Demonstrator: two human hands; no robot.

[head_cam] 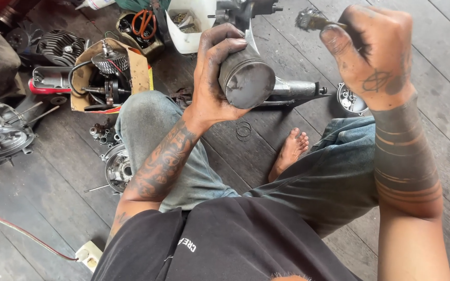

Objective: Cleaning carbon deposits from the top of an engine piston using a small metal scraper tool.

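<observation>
Piston (247,78) gripped in left hand (212,78), raised above floorboards (266,151); right hand (373,49) fisted on apparently a brush (311,20), just beside

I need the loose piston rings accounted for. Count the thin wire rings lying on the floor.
2. Both rings lie overlapping on the dark floor planks between the knees, just below the piston held in the left hand. More may be hidden under legs or parts.

open brown cardboard box (137,67) with red-yellow edge, upper left, white plastic container (191,26) beside it
</observation>
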